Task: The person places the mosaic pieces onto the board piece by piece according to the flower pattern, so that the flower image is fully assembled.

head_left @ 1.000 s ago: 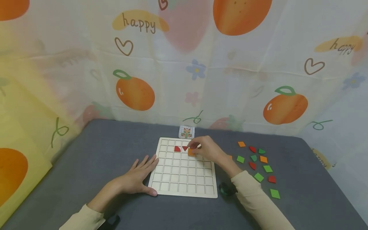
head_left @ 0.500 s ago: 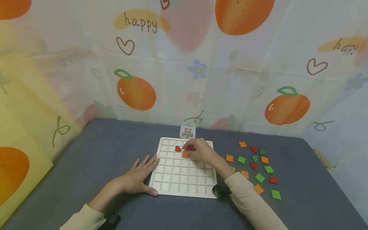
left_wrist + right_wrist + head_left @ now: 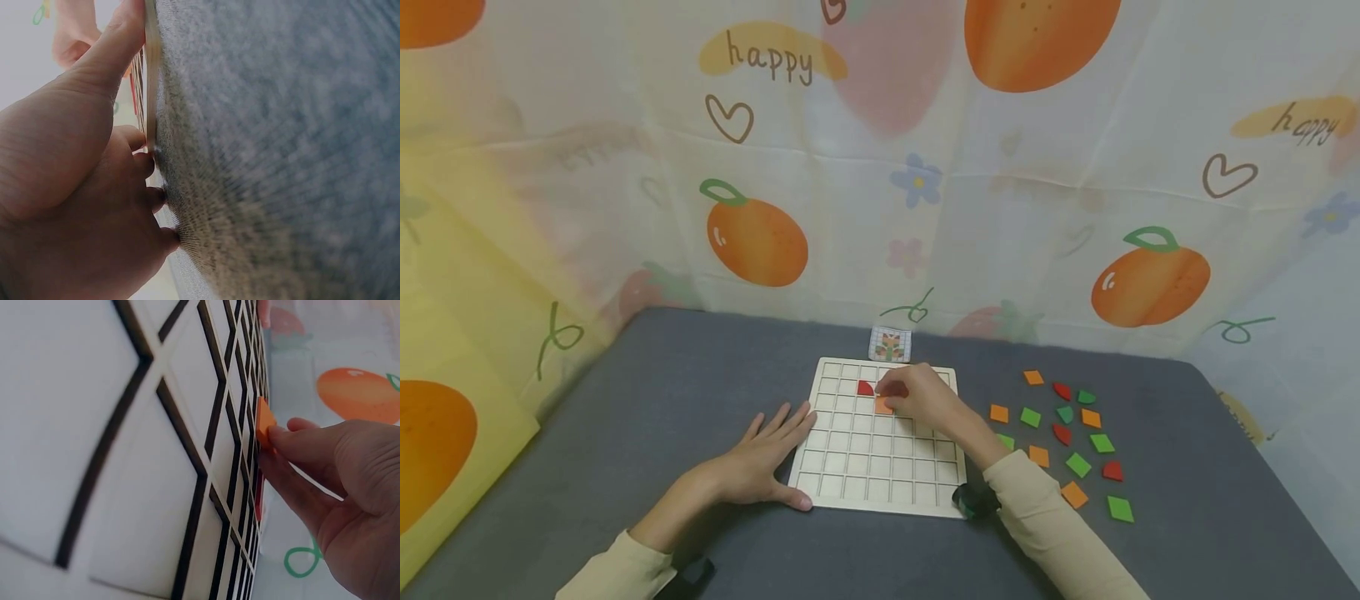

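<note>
My right hand point(image 3: 925, 396) pinches an orange square tile point(image 3: 883, 406) between thumb and fingers, low over a cell in the upper middle of the white gridded board point(image 3: 850, 467). In the right wrist view the tile point(image 3: 265, 422) stands slightly proud of the grid, fingertips at its edge. Just left of those fingers, a red quarter-round tile point(image 3: 865, 388) lies in a cell; a red triangle beside it is hidden by the hand. My left hand point(image 3: 752, 467) is spread along the board's left side, fingers on the edge and thumb at the near corner.
A small card point(image 3: 891, 344) with a coloured grid pattern lies behind the board. On the grey table point(image 3: 737, 358) to the right are scattered several tiles: orange squares point(image 3: 1074, 495), green rhombuses point(image 3: 1120, 508), red point(image 3: 1062, 433) and dark green point(image 3: 1086, 397) rounded pieces. A printed curtain hangs behind.
My right hand has moved left and slightly nearer with the orange tile, covering the red triangle, and has stayed almost still over the last half second. My left hand holds its place.
</note>
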Tool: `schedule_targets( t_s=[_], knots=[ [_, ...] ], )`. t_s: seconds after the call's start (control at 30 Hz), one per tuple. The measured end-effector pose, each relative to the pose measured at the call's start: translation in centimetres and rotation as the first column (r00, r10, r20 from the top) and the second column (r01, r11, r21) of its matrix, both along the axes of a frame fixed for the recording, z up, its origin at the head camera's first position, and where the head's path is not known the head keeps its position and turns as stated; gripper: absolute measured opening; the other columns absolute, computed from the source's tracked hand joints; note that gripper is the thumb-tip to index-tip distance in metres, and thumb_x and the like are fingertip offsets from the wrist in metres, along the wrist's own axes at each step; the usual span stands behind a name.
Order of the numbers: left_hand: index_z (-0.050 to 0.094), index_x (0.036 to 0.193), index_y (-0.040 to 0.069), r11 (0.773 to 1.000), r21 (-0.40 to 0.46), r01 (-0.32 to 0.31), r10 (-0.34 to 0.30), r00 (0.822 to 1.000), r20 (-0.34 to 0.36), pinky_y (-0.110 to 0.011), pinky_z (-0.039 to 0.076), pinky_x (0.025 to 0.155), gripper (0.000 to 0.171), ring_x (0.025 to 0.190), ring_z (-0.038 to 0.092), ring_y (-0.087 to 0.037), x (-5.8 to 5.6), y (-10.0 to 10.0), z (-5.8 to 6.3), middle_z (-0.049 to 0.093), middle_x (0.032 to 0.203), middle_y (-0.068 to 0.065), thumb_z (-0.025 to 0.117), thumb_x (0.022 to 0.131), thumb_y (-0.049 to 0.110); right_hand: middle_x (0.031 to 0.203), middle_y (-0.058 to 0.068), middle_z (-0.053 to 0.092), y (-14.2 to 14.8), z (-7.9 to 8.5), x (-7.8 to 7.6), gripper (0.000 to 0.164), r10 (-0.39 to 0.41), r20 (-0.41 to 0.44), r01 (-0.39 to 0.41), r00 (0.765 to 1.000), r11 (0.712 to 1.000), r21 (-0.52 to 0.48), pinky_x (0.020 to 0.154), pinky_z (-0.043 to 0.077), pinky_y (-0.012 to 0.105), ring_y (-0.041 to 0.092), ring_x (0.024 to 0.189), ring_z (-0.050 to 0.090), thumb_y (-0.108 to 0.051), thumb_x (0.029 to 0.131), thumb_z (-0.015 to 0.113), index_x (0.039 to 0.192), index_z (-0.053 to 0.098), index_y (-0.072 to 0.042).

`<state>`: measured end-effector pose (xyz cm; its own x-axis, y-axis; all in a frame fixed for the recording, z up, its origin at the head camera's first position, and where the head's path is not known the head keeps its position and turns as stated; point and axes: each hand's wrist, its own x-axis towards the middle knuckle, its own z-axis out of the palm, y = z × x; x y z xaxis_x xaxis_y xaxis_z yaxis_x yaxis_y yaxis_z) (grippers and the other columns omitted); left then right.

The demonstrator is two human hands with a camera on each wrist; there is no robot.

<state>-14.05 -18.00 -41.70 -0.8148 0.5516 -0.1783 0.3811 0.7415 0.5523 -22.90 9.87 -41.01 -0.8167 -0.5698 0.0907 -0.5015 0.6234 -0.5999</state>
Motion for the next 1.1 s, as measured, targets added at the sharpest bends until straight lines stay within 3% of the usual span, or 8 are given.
schedule_targets(
  t_s=[0.63, 0.93, 1.1],
  knots=[
    [0.017, 0.156, 0.002, 1.000, 0.010, 0.005, -0.005, 1.000, -0.004, -0.064, -0.005, 0.112, 0.118, 0.148, 0.000, -0.044, 0.0, 0.1, -0.1, 0.008, 0.163, -0.017, 0.079, 0.072, 0.056, 0.093, 0.000, 0.072, -0.2, 0.1, 0.2, 0.018, -0.019, 0.011, 0.019, 1.000, 0.999, 0.026, 0.077, 0.054, 0.026, 0.013, 0.086, 0.067, -0.002, 0.085, 0.075, 0.101, 0.074, -0.008],
    [0.017, 0.156, 0.001, 1.000, 0.021, 0.009, -0.009, 1.000, -0.003, -0.065, -0.005, 0.112, 0.117, 0.147, 0.000, -0.045, 0.2, 0.1, 0.1, 0.008, 0.163, -0.018, 0.079, 0.073, 0.055, 0.097, 0.003, 0.072, 0.5, 0.7, 0.2, 0.015, 0.012, 0.001, -0.012, 1.000, 0.999, -0.050, 0.083, 0.054, 0.032, 0.015, 0.091, 0.066, -0.005, 0.091, 0.068, 0.105, 0.073, -0.006],
    [0.017, 0.156, 0.000, 1.000, 0.020, 0.003, -0.003, 1.000, -0.003, -0.066, -0.004, 0.112, 0.117, 0.147, 0.000, -0.045, 0.2, 0.1, 0.2, 0.008, 0.163, -0.019, 0.080, 0.073, 0.054, 0.098, 0.003, 0.073, 1.2, 1.3, 0.4, 0.016, 0.016, -0.007, -0.016, 1.000, 0.999, -0.029, 0.082, 0.054, 0.033, 0.014, 0.092, 0.067, -0.007, 0.092, 0.068, 0.107, 0.074, -0.007]
  ],
)
